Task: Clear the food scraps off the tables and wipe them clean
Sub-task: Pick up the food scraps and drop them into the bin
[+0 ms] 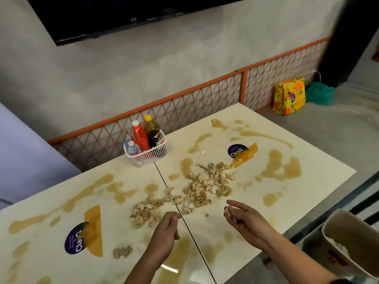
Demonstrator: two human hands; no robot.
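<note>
Two cream tables (287,201) stand pushed together, streaked with brown sauce puddles (281,167). A pile of pale food scraps (203,187) lies across the seam between them, and a single scrap clump (122,252) sits nearer the front. My right hand (244,218) is cupped palm up just right of the pile and holds a few scraps in its curled fingers. My left hand (169,228) hovers over the left table's edge of the pile, fingers loosely curled, with nothing in it.
A white basket (151,154) with sauce bottles and water bottles stands at the tables' far edge by an orange mesh fence (205,103). A beige bin (352,242) holding scraps stands on the floor at lower right. A yellow bag (289,96) lies beyond.
</note>
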